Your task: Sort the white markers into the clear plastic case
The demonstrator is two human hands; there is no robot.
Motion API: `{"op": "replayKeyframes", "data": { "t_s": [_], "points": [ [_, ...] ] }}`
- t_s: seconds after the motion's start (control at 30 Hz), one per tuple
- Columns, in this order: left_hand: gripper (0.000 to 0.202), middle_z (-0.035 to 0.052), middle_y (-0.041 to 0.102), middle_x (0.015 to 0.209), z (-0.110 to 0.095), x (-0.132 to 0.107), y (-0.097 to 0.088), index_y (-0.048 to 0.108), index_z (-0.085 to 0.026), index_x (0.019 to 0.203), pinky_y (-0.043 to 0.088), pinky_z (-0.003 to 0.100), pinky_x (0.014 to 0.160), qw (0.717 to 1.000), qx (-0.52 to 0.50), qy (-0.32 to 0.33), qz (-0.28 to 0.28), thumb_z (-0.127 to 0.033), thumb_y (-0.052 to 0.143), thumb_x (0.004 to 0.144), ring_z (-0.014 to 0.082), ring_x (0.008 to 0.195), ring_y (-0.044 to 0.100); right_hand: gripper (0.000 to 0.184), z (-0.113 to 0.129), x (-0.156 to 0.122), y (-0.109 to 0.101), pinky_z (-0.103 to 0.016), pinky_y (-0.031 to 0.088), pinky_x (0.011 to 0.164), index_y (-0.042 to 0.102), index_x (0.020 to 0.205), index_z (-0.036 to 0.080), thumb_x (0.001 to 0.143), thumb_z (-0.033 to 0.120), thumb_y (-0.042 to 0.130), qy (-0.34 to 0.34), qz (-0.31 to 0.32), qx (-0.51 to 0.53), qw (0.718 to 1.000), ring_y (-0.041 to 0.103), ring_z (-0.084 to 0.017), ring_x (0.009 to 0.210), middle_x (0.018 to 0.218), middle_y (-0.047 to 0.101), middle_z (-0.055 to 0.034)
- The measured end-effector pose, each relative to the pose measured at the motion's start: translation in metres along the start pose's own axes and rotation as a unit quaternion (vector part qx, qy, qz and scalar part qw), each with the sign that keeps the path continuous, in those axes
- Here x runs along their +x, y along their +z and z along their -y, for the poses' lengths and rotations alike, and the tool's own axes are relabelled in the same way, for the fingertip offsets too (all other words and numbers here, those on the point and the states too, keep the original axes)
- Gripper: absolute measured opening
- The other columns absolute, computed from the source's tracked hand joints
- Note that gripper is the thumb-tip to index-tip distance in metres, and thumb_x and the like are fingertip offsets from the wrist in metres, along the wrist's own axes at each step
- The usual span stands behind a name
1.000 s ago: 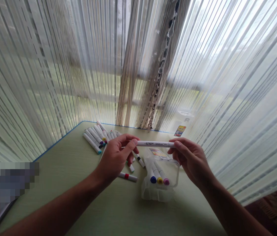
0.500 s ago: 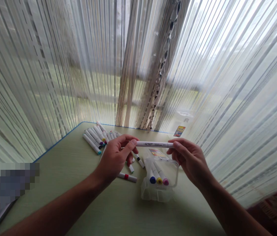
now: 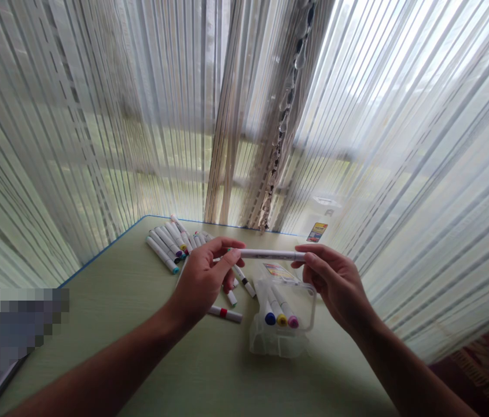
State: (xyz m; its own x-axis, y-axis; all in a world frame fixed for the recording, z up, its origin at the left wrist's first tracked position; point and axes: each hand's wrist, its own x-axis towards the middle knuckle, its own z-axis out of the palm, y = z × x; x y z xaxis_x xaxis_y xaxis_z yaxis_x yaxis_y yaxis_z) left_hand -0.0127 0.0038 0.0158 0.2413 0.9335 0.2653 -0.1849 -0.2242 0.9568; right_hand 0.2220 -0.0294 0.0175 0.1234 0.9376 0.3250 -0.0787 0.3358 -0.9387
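Observation:
A white marker [image 3: 270, 254] is held level above the table, one end in each hand. My left hand [image 3: 205, 272] pinches its left end between thumb and fingers, where a bit of green shows. The right end is gripped by my right hand [image 3: 328, 275]. Below the marker stands a clear plastic case [image 3: 279, 343] holding three markers with blue, yellow and pink ends [image 3: 282, 319]. A marker with a red band [image 3: 225, 313] lies under my left wrist. Another with a black band [image 3: 247, 285] rests left of the case.
Several white markers [image 3: 166, 246] lie in a pile at the back left of the pale green table [image 3: 109, 313]. A clear plastic cover with a label [image 3: 317, 231] stands at the back right. String curtains [image 3: 175, 116] hang behind the table. A blurred-out object [image 3: 5, 336] is at left.
The marker has rolled slightly between my fingers, so its printed text has turned mostly out of sight. Both hands stay in nearly the same place.

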Motion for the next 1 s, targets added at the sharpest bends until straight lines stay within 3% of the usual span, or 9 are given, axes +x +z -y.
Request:
{"op": "replayKeyframes", "data": {
  "t_s": [0.73,1.0],
  "points": [
    [0.026,0.0025,0.067,0.083,0.0032,0.0012,-0.0004,0.064,-0.014,0.105,0.042,0.019,0.040,1.000,-0.002,0.002,0.000,-0.035,0.063,0.091,0.0057,0.044,0.050,0.019,-0.0038,-0.0011,-0.0022,-0.020,0.033,0.041,0.076,0.101,0.021,0.083,0.029,0.078,-0.021,0.004,-0.023,1.000,0.047,-0.007,0.048,0.083,0.074,-0.0046],
    [0.028,-0.0013,0.066,0.068,0.0019,0.0012,-0.0014,0.063,-0.015,0.106,0.043,0.018,0.041,1.000,-0.023,-0.005,0.003,-0.039,0.064,0.091,0.0077,0.044,0.052,0.027,-0.0034,-0.0010,-0.0027,-0.021,0.038,0.040,0.076,0.103,0.019,0.081,0.033,0.081,-0.002,-0.001,-0.032,0.999,0.048,-0.009,0.046,0.076,0.074,-0.0053]
  ]
}}
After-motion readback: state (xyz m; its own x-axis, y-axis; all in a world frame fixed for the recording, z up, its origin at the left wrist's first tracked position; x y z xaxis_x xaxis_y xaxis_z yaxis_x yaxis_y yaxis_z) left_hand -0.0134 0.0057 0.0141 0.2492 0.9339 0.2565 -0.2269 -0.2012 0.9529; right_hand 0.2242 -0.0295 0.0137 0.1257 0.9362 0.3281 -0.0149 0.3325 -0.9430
